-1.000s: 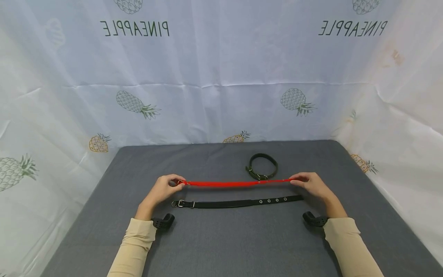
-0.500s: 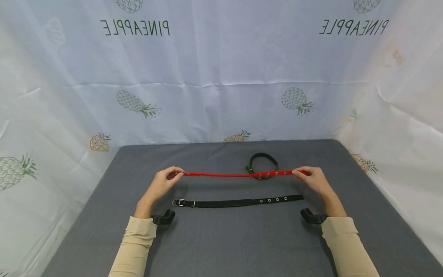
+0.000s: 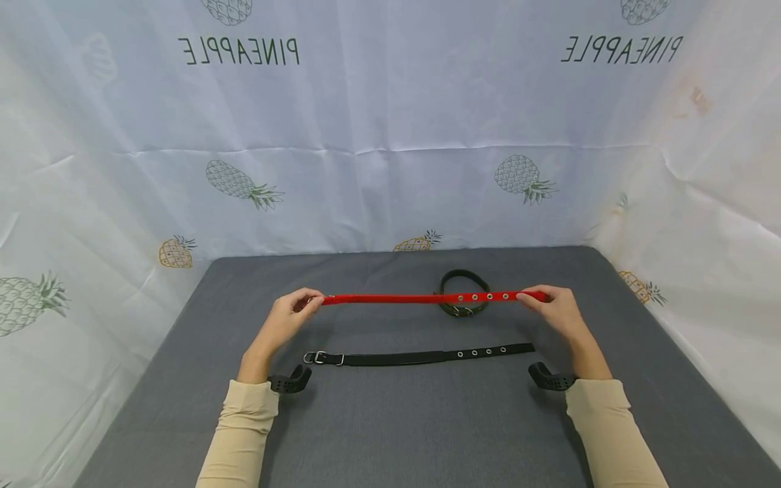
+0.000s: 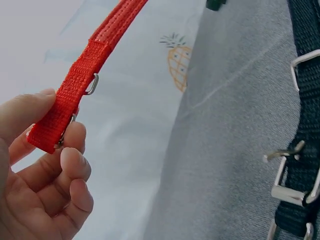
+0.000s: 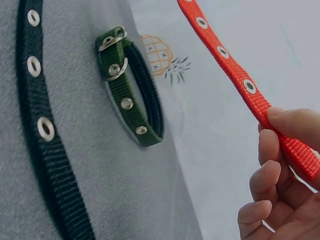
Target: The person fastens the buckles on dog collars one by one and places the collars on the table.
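A red webbing pet collar (image 3: 390, 298) is stretched nearly level above the table in the head view. My left hand (image 3: 285, 325) pinches its buckle end between thumb and fingers; a metal loop (image 4: 92, 84) shows on its edge in the left wrist view, and the fingers partly hide the buckle. At the other end, my right hand (image 3: 560, 313) pinches the strap just beyond a row of metal eyelets (image 5: 249, 86). Nearer me, a black collar (image 3: 390, 360) lies straight on the table, its buckle to the left.
Behind the red strap, a dark green collar (image 5: 120, 95) lies buckled into a ring and is partly overlapped in the head view. A grey cloth covers the table (image 3: 403, 434). A white pineapple-print curtain (image 3: 378, 196) hangs at the back and sides.
Both hands have lifted the red collar up and away from the black one. Its strap has turned so that the eyelets face the head camera. The black and green collars have stayed put.
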A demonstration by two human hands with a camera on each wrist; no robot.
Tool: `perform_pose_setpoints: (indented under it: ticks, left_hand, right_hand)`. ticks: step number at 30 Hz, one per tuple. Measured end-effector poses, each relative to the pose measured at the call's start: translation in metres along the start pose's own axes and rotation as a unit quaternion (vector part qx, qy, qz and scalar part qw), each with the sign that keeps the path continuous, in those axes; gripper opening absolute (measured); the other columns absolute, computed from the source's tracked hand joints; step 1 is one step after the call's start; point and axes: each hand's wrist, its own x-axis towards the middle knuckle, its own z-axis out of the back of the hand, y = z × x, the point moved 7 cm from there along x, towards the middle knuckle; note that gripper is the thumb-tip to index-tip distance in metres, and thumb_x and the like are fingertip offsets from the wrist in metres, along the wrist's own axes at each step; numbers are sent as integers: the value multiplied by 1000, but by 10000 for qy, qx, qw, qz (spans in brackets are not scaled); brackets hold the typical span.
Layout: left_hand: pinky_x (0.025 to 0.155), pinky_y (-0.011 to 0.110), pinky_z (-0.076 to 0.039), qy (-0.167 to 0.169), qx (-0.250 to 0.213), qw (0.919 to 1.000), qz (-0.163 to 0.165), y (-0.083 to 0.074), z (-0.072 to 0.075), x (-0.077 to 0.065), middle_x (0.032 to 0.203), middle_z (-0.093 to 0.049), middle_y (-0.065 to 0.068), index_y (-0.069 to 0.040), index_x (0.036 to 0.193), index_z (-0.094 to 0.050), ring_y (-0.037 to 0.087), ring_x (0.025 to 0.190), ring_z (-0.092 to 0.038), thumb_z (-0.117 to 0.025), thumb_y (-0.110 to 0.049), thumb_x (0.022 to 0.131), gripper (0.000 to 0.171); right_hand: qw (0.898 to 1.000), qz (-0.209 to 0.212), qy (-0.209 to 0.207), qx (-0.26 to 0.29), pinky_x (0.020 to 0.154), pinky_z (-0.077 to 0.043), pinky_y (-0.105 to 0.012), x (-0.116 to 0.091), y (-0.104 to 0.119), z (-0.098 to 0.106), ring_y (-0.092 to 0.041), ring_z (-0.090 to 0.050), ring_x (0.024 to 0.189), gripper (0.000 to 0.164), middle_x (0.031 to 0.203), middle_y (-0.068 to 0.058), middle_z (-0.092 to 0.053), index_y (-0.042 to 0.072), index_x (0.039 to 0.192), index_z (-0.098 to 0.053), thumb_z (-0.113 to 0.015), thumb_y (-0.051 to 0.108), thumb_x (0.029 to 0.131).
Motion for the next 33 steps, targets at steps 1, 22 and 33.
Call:
perform_pose_setpoints:
  ticks: [1, 22, 33]
  left_hand:
    - [61, 21, -45, -26, 9, 10000, -31, -1, 0, 0, 86, -63, 19, -5, 108, -67, 3, 68, -52, -59, -22, 97, 22]
    - [59, 18, -42, -365, 54, 9992, -148, -19, 0, 4, 86, -67, 15, -4, 113, -67, 5, 70, -52, -67, -15, 91, 24]
    - [71, 21, -50, -541, -89, 9973, -494, -33, 0, 4, 91, -70, 15, -3, 116, -66, -1, 76, -56, -67, -12, 90, 28]
  right_hand:
    - [10000, -10, -26, 32, 58, -36, -25, 0, 1, 1, -5, -43, 64, 39, 67, 18, -59, -8, 108, -67, -66, 27, 92]
    - [9932, 545, -326, 973, 66, -49, -12, -5, 34, -6, 9, -58, 66, 31, 65, 32, -60, -11, 112, -56, -57, 16, 98]
    - [9735, 895, -232, 2091, 65, -55, -13, -7, 50, -15, 3, -69, 67, 15, 81, 26, -70, -3, 100, -53, -55, 11, 98]
